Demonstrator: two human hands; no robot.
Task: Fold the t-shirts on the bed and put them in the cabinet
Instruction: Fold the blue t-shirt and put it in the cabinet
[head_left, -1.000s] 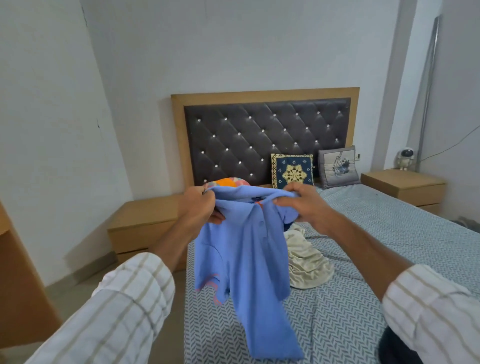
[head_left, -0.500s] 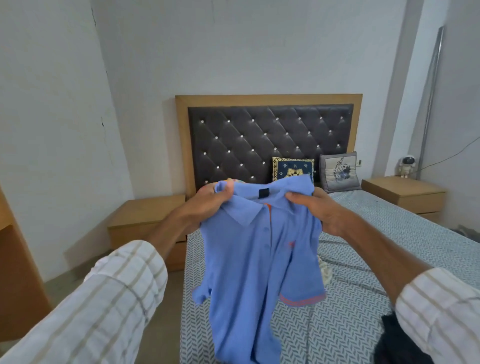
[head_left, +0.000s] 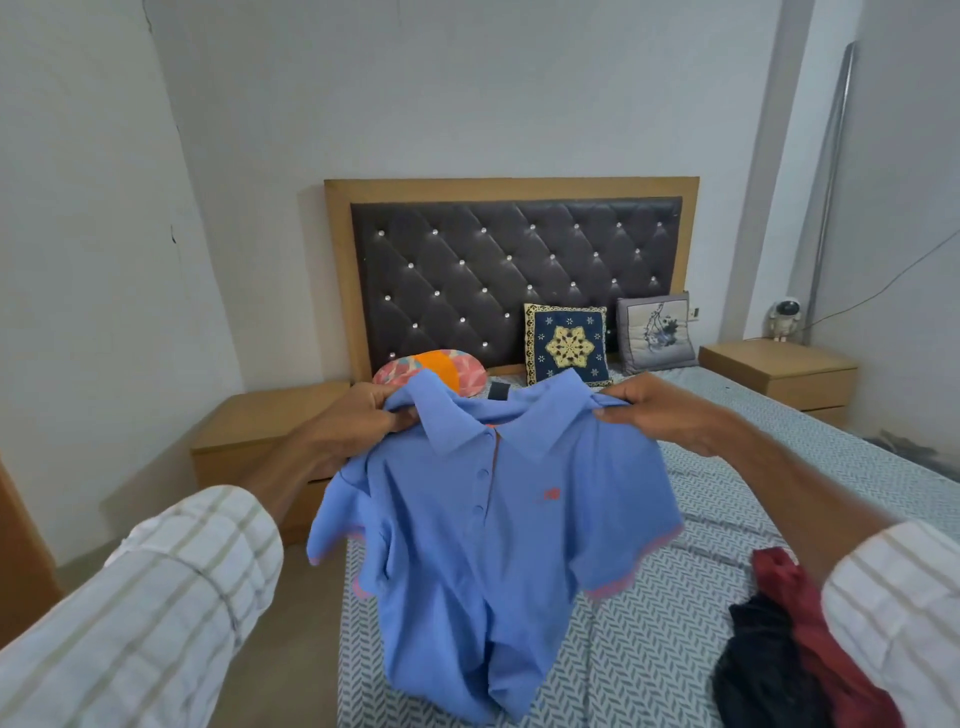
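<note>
A blue polo t-shirt (head_left: 483, 545) with a collar, buttons and pink sleeve trim hangs spread out in front of me, above the bed (head_left: 649, 639). My left hand (head_left: 358, 421) grips its left shoulder and my right hand (head_left: 660, 410) grips its right shoulder, both beside the collar. The hem dangles close to the patterned sheet. A dark red garment (head_left: 810, 623) and a black garment (head_left: 763, 675) lie crumpled on the bed at the lower right, partly behind my right sleeve. No cabinet is clearly in view.
A tufted dark headboard (head_left: 514, 275) stands at the far end, with a navy cushion (head_left: 566, 345), a grey cushion (head_left: 657, 332) and a pink-orange pillow (head_left: 431, 366). Wooden nightstands (head_left: 270, 436) (head_left: 779, 374) flank the bed. Brown wooden furniture (head_left: 21, 561) juts in at the left edge.
The bunched shirt has been opened out: my hands moved apart along the shoulders, so its front now faces me. The view shifted, hiding the cream garment and revealing red and black clothes.
</note>
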